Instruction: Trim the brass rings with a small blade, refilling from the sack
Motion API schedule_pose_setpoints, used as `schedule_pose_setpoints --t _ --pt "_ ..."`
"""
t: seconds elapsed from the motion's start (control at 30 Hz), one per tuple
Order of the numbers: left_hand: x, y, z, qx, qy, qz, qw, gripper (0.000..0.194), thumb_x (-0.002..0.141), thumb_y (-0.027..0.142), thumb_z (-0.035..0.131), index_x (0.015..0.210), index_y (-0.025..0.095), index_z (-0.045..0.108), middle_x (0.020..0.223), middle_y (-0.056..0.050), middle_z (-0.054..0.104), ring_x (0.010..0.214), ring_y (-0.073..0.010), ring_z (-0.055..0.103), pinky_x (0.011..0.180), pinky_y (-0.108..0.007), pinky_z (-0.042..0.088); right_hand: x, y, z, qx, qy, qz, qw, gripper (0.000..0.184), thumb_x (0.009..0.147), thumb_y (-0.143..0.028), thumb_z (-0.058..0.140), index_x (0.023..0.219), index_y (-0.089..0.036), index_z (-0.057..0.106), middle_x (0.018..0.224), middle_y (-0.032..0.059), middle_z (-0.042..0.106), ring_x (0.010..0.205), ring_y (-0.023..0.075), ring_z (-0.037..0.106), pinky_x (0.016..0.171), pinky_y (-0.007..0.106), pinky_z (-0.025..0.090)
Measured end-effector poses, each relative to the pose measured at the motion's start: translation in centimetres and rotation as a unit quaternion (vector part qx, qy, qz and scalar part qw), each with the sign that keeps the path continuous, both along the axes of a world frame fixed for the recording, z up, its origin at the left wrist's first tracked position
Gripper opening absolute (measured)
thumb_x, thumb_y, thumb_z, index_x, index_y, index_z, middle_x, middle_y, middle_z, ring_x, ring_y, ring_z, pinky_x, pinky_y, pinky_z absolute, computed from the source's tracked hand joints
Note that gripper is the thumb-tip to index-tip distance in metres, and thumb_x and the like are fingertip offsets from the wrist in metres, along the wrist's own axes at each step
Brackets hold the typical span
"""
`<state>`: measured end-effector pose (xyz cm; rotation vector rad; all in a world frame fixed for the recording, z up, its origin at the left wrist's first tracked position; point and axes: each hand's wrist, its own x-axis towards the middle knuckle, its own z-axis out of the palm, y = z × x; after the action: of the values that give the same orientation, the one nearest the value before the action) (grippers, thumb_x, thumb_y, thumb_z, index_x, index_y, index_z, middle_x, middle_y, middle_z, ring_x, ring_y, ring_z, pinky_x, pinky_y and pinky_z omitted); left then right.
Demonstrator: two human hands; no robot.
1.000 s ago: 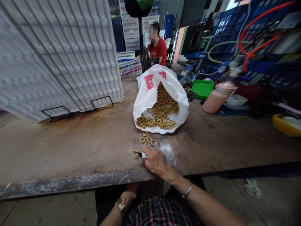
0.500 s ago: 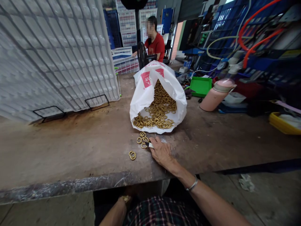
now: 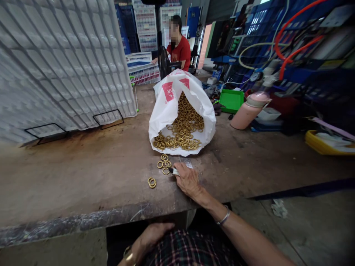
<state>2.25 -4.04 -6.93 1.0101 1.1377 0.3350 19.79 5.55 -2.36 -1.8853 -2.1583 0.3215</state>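
Observation:
My right hand (image 3: 188,181) rests on the worktable, fingers curled, with a small white piece with a black tip (image 3: 174,171) at its fingertips; its exact kind is unclear. The black tip is beside a few loose brass-coloured rings (image 3: 165,170). Nearer the table edge lie overlapping rings (image 3: 152,183). Just beyond the hand, a white plastic sack (image 3: 163,114) lies with its mouth towards me, holding a heap of the same rings (image 3: 188,122). Below the table edge, my left hand (image 3: 155,232) lies by my lap, fingers stretched out and holding nothing visible.
Stacked white moulded trays (image 3: 69,66) stand on the left of the worktable (image 3: 91,177), near black wire frames (image 3: 108,119). Rightward are a green tray (image 3: 231,100), a pink bottle (image 3: 248,111) and a yellow tray (image 3: 327,144). A person in a red shirt (image 3: 181,51) is behind a black fan (image 3: 163,62).
My left hand has come further into view below the table edge, its fingers now visible. My right hand stays by the loose rings. The whole scene has shifted slightly left in view.

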Motion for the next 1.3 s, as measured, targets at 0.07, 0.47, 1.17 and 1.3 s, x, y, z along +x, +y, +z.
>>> schedule_pose_setpoints --t 0.07,0.47,1.17,1.3 --pt "-0.1 -0.4 2.7 -0.011 0.005 -0.053 0.999 0.021 0.078 0.032 0.057 0.091 0.02 0.068 0.089 -0.004 0.067 0.088 -0.0229 0.058 0.08 -0.036 0.043 0.1 0.0 0.1 0.01 0.066 0.01 0.998 0.026 0.079 -0.013 0.042 0.099 -0.022 0.055 0.096 0.0041 0.061 0.082 0.0182 0.056 0.068 0.027 0.036" --pt "0.0 2.2 7.3 0.321 0.005 0.274 0.907 0.032 0.07 0.012 0.065 0.1 0.022 0.066 0.081 -0.003 0.063 0.072 -0.014 0.056 0.072 -0.02 0.042 -3.8 -1.3 2.4 -0.179 0.507 -0.013 0.843 0.007 0.068 -0.021 0.048 0.074 -0.019 0.051 0.057 -0.0068 0.044 0.05 0.0075 0.038 0.048 0.019 0.03" --pt "0.1 2.6 7.2 0.153 -0.022 0.262 0.953 0.023 0.075 0.038 0.054 0.081 0.016 0.051 0.058 0.003 0.054 0.044 -0.0072 0.046 0.043 -0.018 0.037 -4.8 -2.6 1.1 -0.252 0.495 0.024 0.831 0.029 0.078 -0.04 0.049 0.061 -0.017 0.048 0.05 -0.0064 0.041 0.045 0.0054 0.033 0.044 0.019 0.026" --pt "0.0 2.6 6.9 0.125 -0.042 0.262 0.956 0.029 0.076 0.044 0.053 0.081 0.016 0.051 0.059 0.003 0.055 0.043 -0.0067 0.045 0.042 -0.018 0.036 -5.0 -2.5 1.3 -0.227 0.465 0.039 0.855 0.024 0.078 -0.034 0.048 0.062 -0.015 0.052 0.053 -0.0043 0.048 0.053 0.0079 0.041 0.051 0.02 0.032"
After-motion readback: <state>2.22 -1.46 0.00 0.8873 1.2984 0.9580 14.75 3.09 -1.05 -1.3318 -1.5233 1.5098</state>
